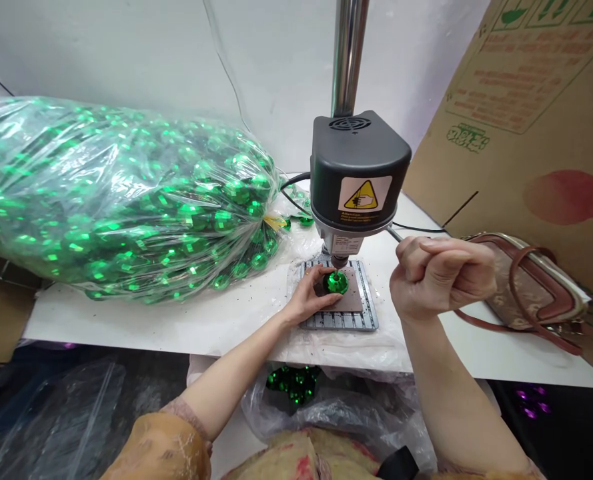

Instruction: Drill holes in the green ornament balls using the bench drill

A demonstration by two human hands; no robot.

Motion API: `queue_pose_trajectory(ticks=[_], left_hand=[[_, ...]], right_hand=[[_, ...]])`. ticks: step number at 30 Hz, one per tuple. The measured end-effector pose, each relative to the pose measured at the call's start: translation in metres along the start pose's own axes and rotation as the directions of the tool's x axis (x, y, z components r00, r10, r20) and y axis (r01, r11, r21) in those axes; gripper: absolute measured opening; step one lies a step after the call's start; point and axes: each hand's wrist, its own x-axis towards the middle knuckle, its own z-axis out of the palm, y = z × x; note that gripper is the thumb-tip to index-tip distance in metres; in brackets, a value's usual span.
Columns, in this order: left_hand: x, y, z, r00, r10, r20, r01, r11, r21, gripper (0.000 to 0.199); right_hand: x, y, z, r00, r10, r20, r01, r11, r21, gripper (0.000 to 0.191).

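A green faceted bauble [335, 282] sat on a brown pad [350, 300] laid over a slotted metal plate [362, 321], directly under the chuck of a bench drill [360, 170]; whether the bit touched it was too small to tell. The left hand [311, 295] had its grip closed against the bauble's side, fingertips pinning it to the pad. The right hand [439, 277] had its grip clamped in a fist round the drill's feed lever [395, 233], just beside the drill head. A yellow warning sticker [365, 195] marked that black head, which was mounted on a steel column [349, 53]. The plate rested on a plastic sheet [326, 350] on a white worktop [236, 327]. Left of the drill lay a large clear sack of green baubles [126, 200]. To the right, a patterned handbag [526, 287] lay against a cardboard carton [526, 120]. Below the worktop's edge, more green baubles sat in a clear bag [293, 385].
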Motion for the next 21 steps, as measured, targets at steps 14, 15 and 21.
queue_pose_trajectory(ticks=[14,15,21], left_hand=[[0.000,0.000,0.003,1.000,-0.008,-0.010,0.008,1.000,0.006,0.061],[0.001,0.002,0.003,1.000,-0.011,-0.026,0.011,1.000,0.002,0.061],[-0.018,0.020,0.007,0.982,0.035,-0.186,-0.022,0.997,0.073,0.049]], right_hand=[[0.002,-0.001,0.005,1.000,-0.025,-0.012,0.025,0.998,0.056,0.016],[0.009,-0.004,0.009,1.000,0.005,-0.024,-0.004,0.999,0.048,0.016],[0.053,-0.014,0.033,0.926,0.377,-0.003,-0.376,0.924,-0.072,0.026]])
